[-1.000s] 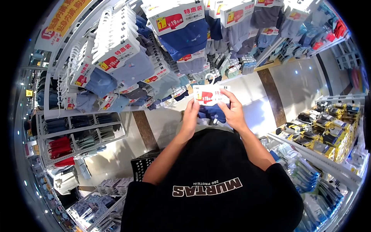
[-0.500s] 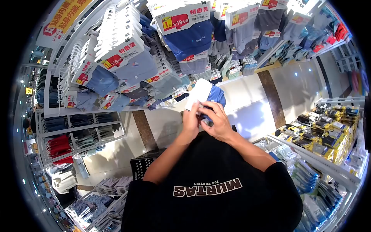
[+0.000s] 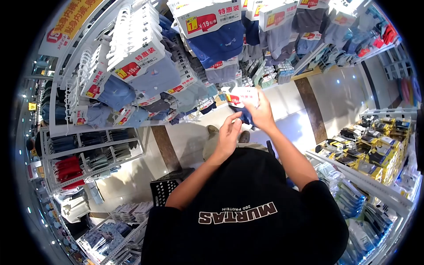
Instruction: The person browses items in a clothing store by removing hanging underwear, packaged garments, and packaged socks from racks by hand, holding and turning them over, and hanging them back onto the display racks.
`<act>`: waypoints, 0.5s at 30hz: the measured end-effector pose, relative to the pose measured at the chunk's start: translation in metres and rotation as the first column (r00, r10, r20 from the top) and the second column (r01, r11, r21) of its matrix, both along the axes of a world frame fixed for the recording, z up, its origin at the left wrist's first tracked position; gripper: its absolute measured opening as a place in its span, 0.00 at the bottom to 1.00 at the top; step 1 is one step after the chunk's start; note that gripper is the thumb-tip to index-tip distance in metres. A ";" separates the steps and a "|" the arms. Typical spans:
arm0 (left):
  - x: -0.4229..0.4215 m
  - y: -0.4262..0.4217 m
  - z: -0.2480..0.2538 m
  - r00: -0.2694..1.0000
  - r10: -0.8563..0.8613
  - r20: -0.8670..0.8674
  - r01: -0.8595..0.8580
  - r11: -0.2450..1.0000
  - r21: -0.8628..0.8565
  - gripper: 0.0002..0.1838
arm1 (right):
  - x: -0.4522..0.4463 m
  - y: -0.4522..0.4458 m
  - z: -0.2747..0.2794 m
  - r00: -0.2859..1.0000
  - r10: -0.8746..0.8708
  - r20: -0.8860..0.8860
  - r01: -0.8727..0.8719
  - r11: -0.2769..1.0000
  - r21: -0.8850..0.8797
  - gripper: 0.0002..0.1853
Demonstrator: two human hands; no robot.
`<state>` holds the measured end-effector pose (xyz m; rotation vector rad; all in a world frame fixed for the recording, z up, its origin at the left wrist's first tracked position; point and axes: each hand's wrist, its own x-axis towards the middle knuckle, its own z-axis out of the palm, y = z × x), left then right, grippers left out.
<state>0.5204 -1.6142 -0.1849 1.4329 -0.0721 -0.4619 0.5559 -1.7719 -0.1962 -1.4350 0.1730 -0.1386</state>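
**Right hand grips carded garment, left hand just below**

Right hand (image 3: pixel 261 112): fingers closed on the right edge of a white card (image 3: pixel 242 94), thumb over its face. Left hand (image 3: pixel 227 134), at the right hand's 8 o'clock: fingers half-curled, thumb near the tips. From where I stand, can't tell if they pinch cloth or only sit beside it. Dark blue garment (image 3: pixel 245 115) below the card at 6 o'clock, partly covered by the hands. Card tilted, printed face toward the wearer.

Handling, my judgement: grip near the card's edge, light thumb, so print stays readable and card doesn't crease. Left fingers best under the cloth, taking its weight. Turn slowly from the wrist; the soft cloth probably swings. Keep it off the rack side, snag risk.

Outward, clock centred on the wearer's black shirt (image 3: pixel 245 238): card and garment at 12, short of the hanging clothes (image 3: pixel 212 44), which run 11 to 1; gap between hard to judge. Shoes (image 3: pixel 213 129) beyond the left hand, near 11. Black basket (image 3: pixel 159 192) at 9, red folded clothes (image 3: pixel 68 168) farther out past it. Yellow packets (image 3: pixel 371 165) between 2 and 3.
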 end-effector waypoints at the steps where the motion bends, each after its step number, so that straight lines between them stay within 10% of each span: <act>1: -0.001 0.000 -0.005 0.999 0.021 -0.026 -0.020 0.999 0.037 0.23 | 0.015 -0.009 -0.002 1.000 0.010 0.007 -0.009 0.997 -0.077 0.14; 15: -0.011 0.018 -0.011 0.982 0.091 -0.163 -0.090 0.996 0.013 0.19 | 0.130 -0.025 -0.038 0.991 0.118 -0.064 -0.117 0.993 0.027 0.23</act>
